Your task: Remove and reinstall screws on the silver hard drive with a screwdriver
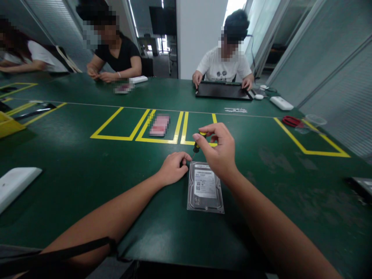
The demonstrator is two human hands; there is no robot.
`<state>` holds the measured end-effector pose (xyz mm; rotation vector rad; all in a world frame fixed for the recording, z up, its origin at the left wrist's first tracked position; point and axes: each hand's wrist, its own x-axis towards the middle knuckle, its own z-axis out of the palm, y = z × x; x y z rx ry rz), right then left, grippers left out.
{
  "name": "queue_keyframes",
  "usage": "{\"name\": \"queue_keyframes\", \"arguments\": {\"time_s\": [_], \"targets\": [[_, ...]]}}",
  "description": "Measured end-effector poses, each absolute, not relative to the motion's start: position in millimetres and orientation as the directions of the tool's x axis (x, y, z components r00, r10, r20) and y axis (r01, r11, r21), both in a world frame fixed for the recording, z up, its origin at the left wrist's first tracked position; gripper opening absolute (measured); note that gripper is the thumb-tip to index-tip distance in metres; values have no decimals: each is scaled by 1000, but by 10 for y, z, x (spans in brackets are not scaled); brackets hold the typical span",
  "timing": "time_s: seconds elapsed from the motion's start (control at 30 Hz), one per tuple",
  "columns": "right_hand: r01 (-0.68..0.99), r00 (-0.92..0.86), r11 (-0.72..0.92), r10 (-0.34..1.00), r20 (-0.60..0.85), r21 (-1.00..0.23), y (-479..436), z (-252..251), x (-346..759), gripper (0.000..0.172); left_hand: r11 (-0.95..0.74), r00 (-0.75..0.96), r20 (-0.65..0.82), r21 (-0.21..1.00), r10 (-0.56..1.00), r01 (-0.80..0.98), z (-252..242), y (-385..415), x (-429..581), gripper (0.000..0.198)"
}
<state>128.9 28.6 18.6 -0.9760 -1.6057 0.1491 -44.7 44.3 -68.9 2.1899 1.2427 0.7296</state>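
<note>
A silver hard drive (205, 187) with a white label lies flat on the green table (87, 170) in front of me. My right hand (218, 150) is closed around a small yellow-and-black screwdriver (198, 144), held upright with its tip at the drive's far left corner. My left hand (173, 166) rests on the table with its fingers curled, touching that same corner of the drive beside the screwdriver tip. Whether it holds anything small is hidden.
Yellow tape boxes (136, 126) mark the table ahead. A white device (16, 183) lies at the left edge. Three people sit across; one has hands on a black tray (222, 91). Red-handled tool (292, 121), clear cup (315, 120) and white box (281, 103) at right.
</note>
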Motion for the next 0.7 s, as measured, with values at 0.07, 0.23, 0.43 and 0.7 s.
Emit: {"name": "queue_keyframes", "arguments": {"time_s": [0.07, 0.23, 0.43, 0.7], "targets": [[504, 39, 635, 660, 751, -585, 288, 189, 1291, 8, -446, 434, 197, 662, 879, 603, -686, 438, -448, 26], [498, 31, 646, 654, 756, -579, 295, 190, 1289, 9, -446, 432, 198, 661, 880, 604, -687, 439, -445, 27], [491, 42, 608, 699, 714, -624, 265, 179, 1294, 20, -446, 431, 201, 661, 880, 603, -684, 446, -438, 27], [495, 25, 654, 648, 761, -572, 292, 186, 1287, 9, -453, 437, 205, 662, 876, 597, -670, 439, -439, 27]]}}
